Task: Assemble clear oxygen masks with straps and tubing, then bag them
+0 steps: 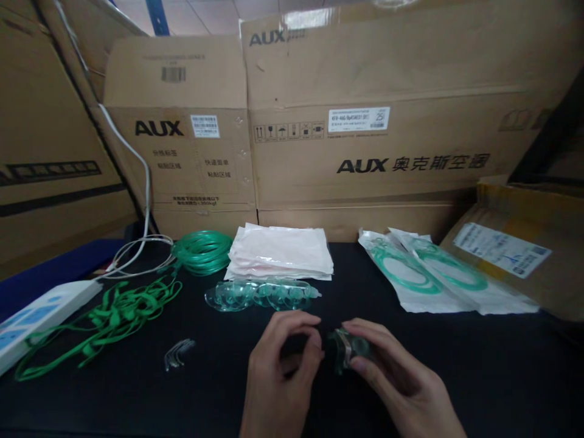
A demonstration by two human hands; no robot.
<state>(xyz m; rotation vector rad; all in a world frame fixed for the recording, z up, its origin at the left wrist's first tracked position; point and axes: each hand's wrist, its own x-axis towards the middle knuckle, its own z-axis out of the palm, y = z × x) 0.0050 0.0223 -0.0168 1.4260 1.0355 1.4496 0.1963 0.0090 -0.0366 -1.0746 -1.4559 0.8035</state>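
Note:
My right hand (396,380) is closed round a clear green plastic mask (345,348) with a small metal strip on it, held just above the black table (479,377). My left hand (280,371) pinches at the mask's left edge, fingers curled. Just beyond my hands lies a row of several more clear green masks (260,295). Small clear bent parts (177,353) lie to the left of my left hand.
Green elastic straps (109,316) and a coil of green tubing (203,250) lie at the left. A stack of empty clear bags (280,252) sits at the centre back, sealed bags with green tubing (429,274) at the right. A white power strip (41,313), cardboard boxes (365,121) behind.

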